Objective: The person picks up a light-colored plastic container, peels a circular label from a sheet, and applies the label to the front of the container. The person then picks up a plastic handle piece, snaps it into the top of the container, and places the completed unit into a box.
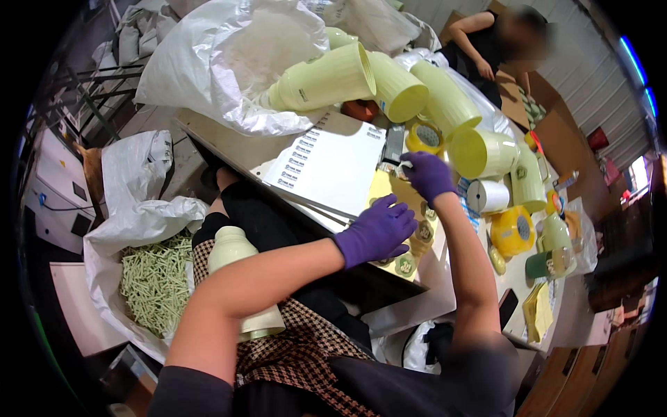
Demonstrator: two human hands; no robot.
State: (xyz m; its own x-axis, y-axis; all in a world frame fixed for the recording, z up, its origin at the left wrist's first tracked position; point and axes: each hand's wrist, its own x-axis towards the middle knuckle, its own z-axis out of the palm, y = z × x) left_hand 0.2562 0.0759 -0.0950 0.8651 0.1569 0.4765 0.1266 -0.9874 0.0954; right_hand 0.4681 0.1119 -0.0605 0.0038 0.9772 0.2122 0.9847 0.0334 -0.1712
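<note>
My left hand [377, 231], in a purple glove, is over a yellow sheet of round green stickers [405, 264] at the table's edge, fingers stretched out and a little apart. My right hand [430, 175], also gloved, is just beyond it, its fingers bent together by a dark narrow object [394, 142]. Something small and pale shows at those fingertips, too small to name. A pale green bottle-shaped plastic piece [232, 247] lies across my lap, partly hidden behind my left forearm. Left of my hands lies a stack of white printed sheets [332, 161].
Several pale green plastic vessels [445, 101] lie at the back. Tape rolls [513, 231], a white roll [488, 196] and a phone [508, 304] are on the right. A white sack [201, 59] stands behind; another sack [104, 267] holds green sticks. A person [479, 52] works beyond.
</note>
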